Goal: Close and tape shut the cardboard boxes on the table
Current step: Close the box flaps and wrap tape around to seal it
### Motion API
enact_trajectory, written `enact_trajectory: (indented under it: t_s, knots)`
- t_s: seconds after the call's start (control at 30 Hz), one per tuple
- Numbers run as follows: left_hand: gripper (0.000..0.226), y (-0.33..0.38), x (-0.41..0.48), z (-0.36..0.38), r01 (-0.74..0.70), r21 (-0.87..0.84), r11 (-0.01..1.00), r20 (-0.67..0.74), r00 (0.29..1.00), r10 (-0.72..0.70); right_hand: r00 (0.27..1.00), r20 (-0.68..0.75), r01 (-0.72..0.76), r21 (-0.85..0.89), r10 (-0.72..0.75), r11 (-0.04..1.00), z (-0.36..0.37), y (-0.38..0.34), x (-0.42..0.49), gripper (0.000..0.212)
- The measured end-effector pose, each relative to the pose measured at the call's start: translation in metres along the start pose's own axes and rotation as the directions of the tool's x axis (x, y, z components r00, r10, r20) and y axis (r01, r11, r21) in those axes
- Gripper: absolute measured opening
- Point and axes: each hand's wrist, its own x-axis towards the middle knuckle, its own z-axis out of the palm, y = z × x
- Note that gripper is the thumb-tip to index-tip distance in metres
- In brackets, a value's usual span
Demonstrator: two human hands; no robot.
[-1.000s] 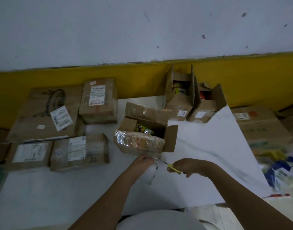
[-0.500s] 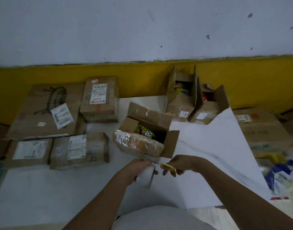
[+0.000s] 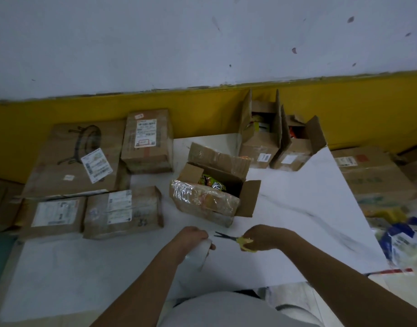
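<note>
— While the left hand [image 3: 191, 237] curls its fingers round the tape roll [image 3: 199, 252], what has the right hand [image 3: 265, 237]?
— Fingers closed on yellow scissors [image 3: 238, 240]. The open box [image 3: 209, 201] sits just beyond, on the bench [image 3: 308, 232].
— Handling?
— Probably light, flaps stiff yet creased, film-wrapped front slippery; press flaps near their edges. Room lies right; closed boxes [image 3: 122, 211] crowd left.

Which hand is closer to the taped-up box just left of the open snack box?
Left. The left hand, holding a tape roll, is by the near right corner of the taped-up box; the right hand, holding scissors, is farther right.
</note>
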Motion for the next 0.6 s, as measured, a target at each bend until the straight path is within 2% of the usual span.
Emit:
enact_trajectory:
  t_s: [0.07, 0.17, 0.37, 0.43, 0.5, 0.53, 0.6]
  knots:
    - [0.019, -0.005, -0.007, -0.005, 0.01, -0.018, 1.0, -0.028, 1.0, -0.01, 0.995, -0.071, -0.079, -0.066, 0.074, 0.995, 0.02, -0.005, 0.01, 0.045]
    - [0.019, -0.013, -0.018, -0.011, 0.026, -0.009, 1.0, -0.049, 0.998, -0.026, 0.967, -0.21, -0.157, -0.029, 0.147, 0.987, 0.045, -0.016, 0.021, 0.051]
    - [0.026, -0.036, -0.025, -0.021, 0.021, -0.031, 0.999, -0.074, 0.997, -0.023, 0.928, -0.322, -0.184, 0.041, 0.187, 0.982, 0.07, -0.043, 0.022, 0.027]
    - [0.027, -0.041, -0.028, -0.023, 0.006, -0.033, 0.999, -0.085, 0.996, -0.009, 0.905, -0.402, -0.176, -0.053, 0.14, 0.983, 0.07, -0.05, 0.016, 0.027]
    - [0.029, -0.042, -0.033, -0.024, -0.016, -0.03, 0.999, -0.09, 0.996, 0.013, 0.862, -0.507, -0.093, -0.139, 0.01, 0.986, 0.065, -0.06, 0.008, 0.028]
    - [0.03, -0.042, -0.035, -0.024, -0.026, -0.025, 0.999, -0.087, 0.996, 0.024, 0.834, -0.548, -0.006, -0.125, -0.064, 0.992, 0.061, -0.065, 0.005, 0.029]
    - [0.029, -0.039, -0.04, -0.024, -0.031, -0.021, 0.999, -0.086, 0.996, 0.029, 0.78, -0.611, 0.179, 0.006, -0.138, 0.984, 0.05, -0.079, -0.002, 0.027]
